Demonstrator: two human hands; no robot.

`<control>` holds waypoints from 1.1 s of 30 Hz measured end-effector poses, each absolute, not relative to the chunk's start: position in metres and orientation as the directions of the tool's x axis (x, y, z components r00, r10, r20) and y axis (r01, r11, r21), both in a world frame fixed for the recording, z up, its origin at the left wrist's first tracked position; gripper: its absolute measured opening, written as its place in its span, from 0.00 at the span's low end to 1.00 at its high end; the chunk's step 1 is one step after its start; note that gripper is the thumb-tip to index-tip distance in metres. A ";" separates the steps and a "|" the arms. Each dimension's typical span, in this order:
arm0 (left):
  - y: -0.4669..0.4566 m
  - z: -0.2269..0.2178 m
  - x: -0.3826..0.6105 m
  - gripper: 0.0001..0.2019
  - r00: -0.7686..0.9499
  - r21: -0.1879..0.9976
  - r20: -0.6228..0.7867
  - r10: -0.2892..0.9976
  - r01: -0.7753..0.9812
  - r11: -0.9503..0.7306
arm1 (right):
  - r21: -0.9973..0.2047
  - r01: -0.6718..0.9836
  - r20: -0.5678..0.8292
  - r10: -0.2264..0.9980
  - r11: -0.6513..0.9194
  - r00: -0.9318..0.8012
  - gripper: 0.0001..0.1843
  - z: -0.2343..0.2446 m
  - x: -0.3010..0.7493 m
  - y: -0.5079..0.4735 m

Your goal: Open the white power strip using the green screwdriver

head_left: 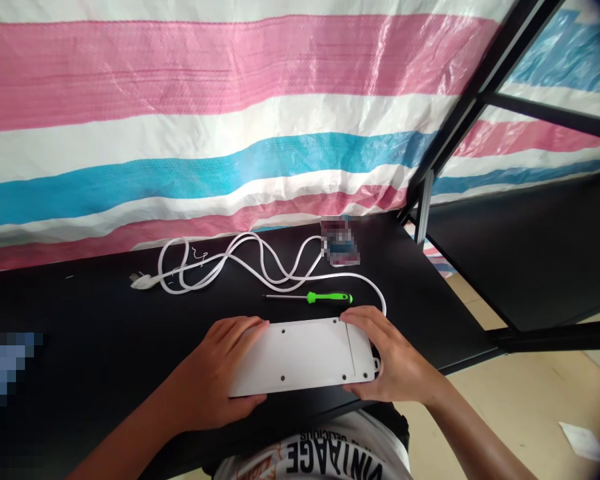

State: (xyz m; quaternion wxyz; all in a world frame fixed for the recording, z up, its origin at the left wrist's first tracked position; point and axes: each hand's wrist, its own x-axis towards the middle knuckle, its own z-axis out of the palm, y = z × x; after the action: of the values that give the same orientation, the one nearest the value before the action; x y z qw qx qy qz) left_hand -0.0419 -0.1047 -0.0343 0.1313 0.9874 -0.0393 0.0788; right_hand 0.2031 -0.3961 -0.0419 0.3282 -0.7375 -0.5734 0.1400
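Shirt (pixel 325 457) at the Near Edge, Strip (pixel 310 357) Gripped at Both Ends

Black lettering on the pale shirt stands upside down as seen from here. Just beyond it, the white strip lies level over the near part of the black table (pixel 100 347), a flat face up, with dark round spots near its edges and a seam crossing near its right end. Whether it touches the tabletop cannot be told.

The left hand (pixel 214 373) pinches the strip's left end, thumb along the near edge, fingers over the far edge. The right hand (pixel 399 357) pinches the right end the same way, beside a small white loop (pixel 377 365) jutting from that end.

Just past the strip, a green-handled screwdriver (pixel 330 298) lies flat, its tip to the left. Farther back, a white cable (pixel 275 283) sprawls in loops, with a plug (pixel 144 282) at the left; on the right, it curves down behind the right hand, where its end is hidden. A blurred packet (pixel 341 243) sits by the far edge.

Behind hangs a striped sheet (pixel 220 170) in pink, white and blue. On the right stand black frame bars (pixel 480 97), and paper (pixel 583 440) lies on the floor (pixel 505 413).
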 end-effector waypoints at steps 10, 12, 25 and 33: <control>-0.124 -0.017 0.001 0.47 0.993 0.236 0.077 -0.086 -0.102 -0.966 | -0.645 0.761 0.230 0.931 -0.071 0.282 0.56 -0.045 0.190 -0.373; -0.122 -0.018 0.006 0.46 0.992 0.252 0.069 -0.107 -0.121 -0.960 | -0.662 0.744 0.189 0.938 -0.097 0.291 0.58 -0.043 0.190 -0.375; -0.123 0.011 0.033 0.39 0.981 0.349 -0.134 -0.139 -0.085 -0.933 | -0.698 0.675 0.100 0.901 -0.239 0.423 0.20 -0.030 0.257 -0.344; -0.118 0.007 0.031 0.41 0.974 0.355 -0.148 -0.169 -0.107 -0.929 | -0.722 0.667 0.192 0.871 -0.186 0.451 0.18 -0.030 0.258 -0.327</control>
State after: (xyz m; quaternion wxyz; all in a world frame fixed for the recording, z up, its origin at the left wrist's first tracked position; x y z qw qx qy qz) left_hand 0.0315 -0.1176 0.0071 0.1752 0.9780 -0.0705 -0.0885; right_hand 0.2580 -0.3273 -0.0297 0.3876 -0.7586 -0.5068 0.1321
